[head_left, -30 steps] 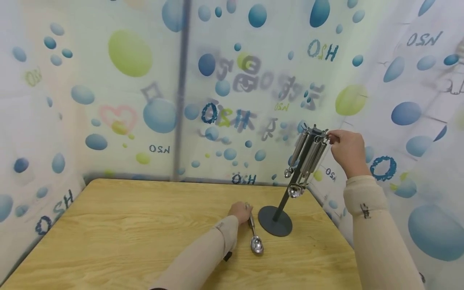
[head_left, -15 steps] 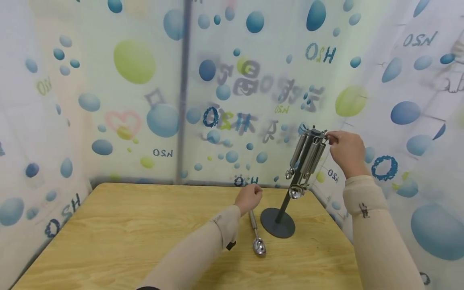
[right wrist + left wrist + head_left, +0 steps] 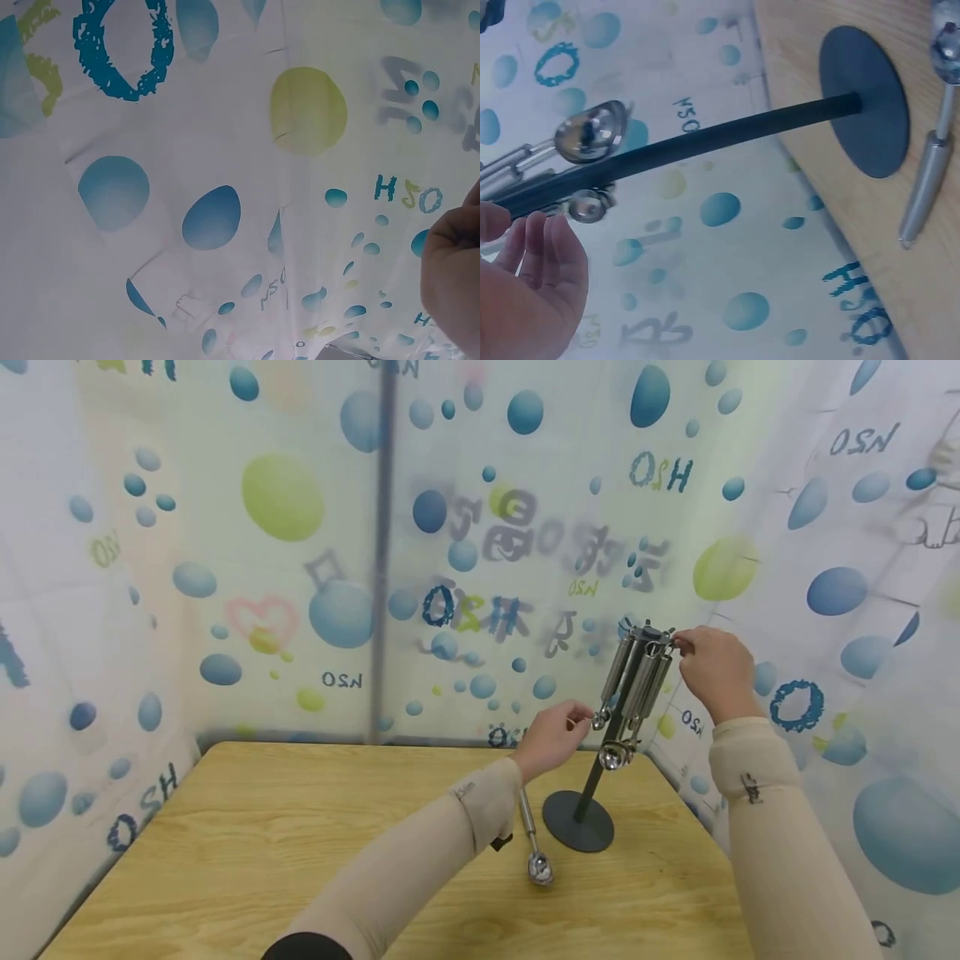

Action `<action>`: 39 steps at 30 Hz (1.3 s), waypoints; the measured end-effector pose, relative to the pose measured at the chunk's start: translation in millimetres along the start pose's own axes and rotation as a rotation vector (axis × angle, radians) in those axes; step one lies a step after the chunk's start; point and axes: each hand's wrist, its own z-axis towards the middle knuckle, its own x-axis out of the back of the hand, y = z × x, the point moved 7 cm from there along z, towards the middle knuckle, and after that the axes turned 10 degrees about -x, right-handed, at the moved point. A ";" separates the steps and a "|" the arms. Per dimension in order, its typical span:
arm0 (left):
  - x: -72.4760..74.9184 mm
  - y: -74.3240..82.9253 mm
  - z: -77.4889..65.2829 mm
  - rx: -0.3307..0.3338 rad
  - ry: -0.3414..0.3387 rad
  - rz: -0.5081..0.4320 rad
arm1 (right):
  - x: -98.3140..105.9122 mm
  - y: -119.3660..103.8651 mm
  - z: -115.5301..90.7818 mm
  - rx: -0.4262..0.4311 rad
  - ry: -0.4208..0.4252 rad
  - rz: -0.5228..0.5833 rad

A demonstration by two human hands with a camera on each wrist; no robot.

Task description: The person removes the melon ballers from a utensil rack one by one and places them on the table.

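Note:
A dark utensil stand (image 3: pixel 562 828) with a round base and a pole stands on the table's right part, metal utensils hanging around its top. My right hand (image 3: pixel 716 675) pinches at a hook on the right of that top; in the right wrist view only part of the hand (image 3: pixel 454 281) shows. My left hand (image 3: pixel 551 742) is raised left of the pole, fingertips right at a small hanging scoop (image 3: pixel 599 719). In the left wrist view its fingers (image 3: pixel 568 251) are loosely bent beside this scoop (image 3: pixel 589 206). A larger scoop (image 3: pixel 614 755) hangs lower, bowl down.
A metal scoop (image 3: pixel 539 867) with a steel handle lies on the wooden table (image 3: pixel 315 835), left of the stand's base. Behind the table hangs a curtain (image 3: pixel 285 568) printed with blue and green drops, continuing along both sides.
My left hand has let go of the handle of the scoop on the table and risen rightward to the hanging utensils. The right hand stays at the stand's top.

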 end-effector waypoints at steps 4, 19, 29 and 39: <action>-1.6 18.1 10.4 -0.055 0.006 -0.034 | 1.2 2.8 1.6 0.031 -0.051 0.054; -15.7 39.7 33.2 -0.032 0.153 -0.093 | -2.6 9.8 16.1 0.057 -0.321 0.153; -22.7 48.1 45.1 -0.007 0.156 -0.117 | -0.1 6.1 17.3 0.044 -0.276 0.189; -28.4 52.0 47.0 -0.022 0.168 -0.132 | 3.3 3.2 12.3 0.056 -0.279 0.196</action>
